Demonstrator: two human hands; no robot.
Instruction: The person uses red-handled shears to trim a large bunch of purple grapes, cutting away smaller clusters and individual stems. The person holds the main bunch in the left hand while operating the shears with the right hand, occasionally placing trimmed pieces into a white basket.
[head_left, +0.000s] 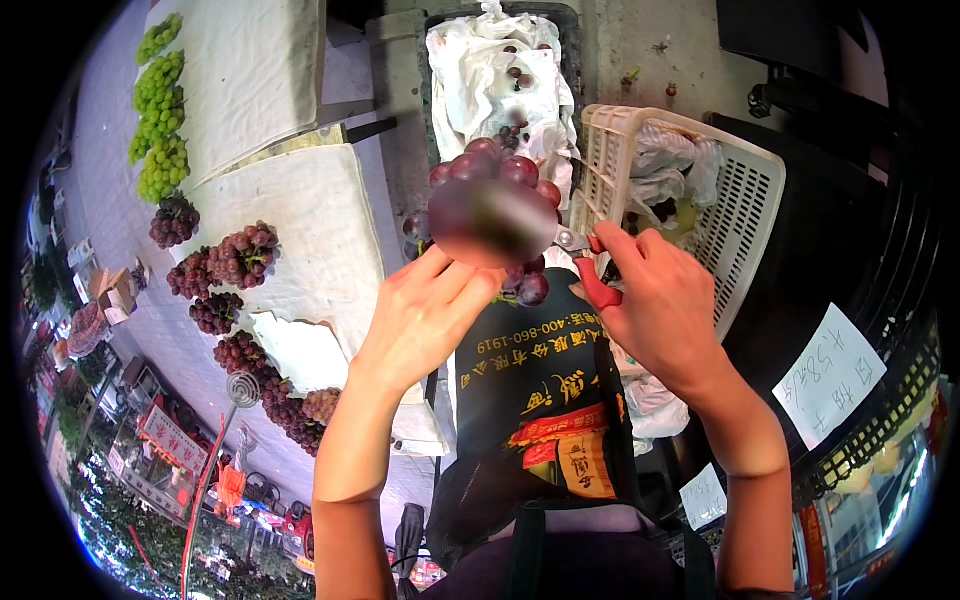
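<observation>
My left hand (424, 311) holds up a bunch of dark red grapes (520, 171) in front of me, its fingers at the lower side of the bunch. The middle of the bunch is blurred over, so the stems there cannot be made out. In my right hand (664, 300) is a pair of red-handled snips (598, 285). Their metal pivot is at the bunch's right side, and the blades disappear into the blurred patch. Below the bunch a black apron with yellow writing (525, 345) covers my front.
Beyond the bunch, a dark crate (571, 45) holds white plastic bags and loose grapes. A white plastic basket (750, 225) with bags stands to the right. On the left, a cloth-covered stand (307, 202) has red bunches (244, 255) and green grapes (161, 124) along its far side.
</observation>
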